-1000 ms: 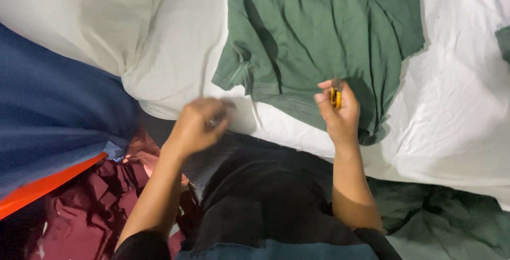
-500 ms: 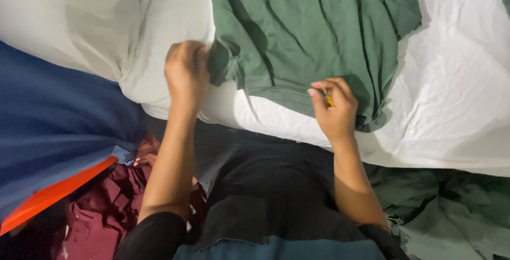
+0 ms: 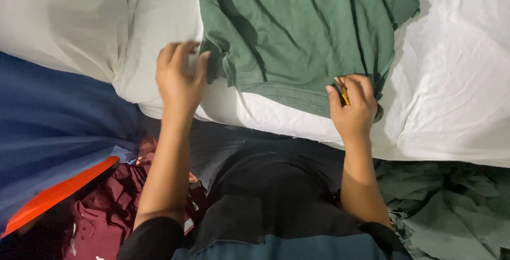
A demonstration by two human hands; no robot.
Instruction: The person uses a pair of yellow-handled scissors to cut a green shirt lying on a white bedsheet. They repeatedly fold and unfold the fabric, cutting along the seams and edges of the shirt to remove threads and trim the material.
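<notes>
**Green shirt flat on the white sheet, both hands at its lower edge**

So the green shirt (image 3: 303, 31) was spread out across the upper middle of the frame, lying on a white sheet (image 3: 457, 100) that covered most of the top and right side. The left hand (image 3: 179, 76) sat at the shirt's lower left corner, palm down, fingers loosely spread and resting right where the green fabric meets the white sheet. Couldn't tell if it was actually pinching the cloth or just pressing on it.

The right hand (image 3: 353, 106) was over at the shirt's lower right edge, curled closed around a small yellow object (image 3: 345, 96), thin, only a sliver of it poking out between the fingers and thumb. Too little showed to say what it was. The hands were well apart, with the shirt's hem running between them.

Other stuff around: a blue cloth (image 3: 53, 132) with an orange strip (image 3: 58, 193) at the left, a maroon garment (image 3: 106, 212) bunched at the lower left, and a heap of pale green fabric (image 3: 451, 207) in the lower right corner.
</notes>
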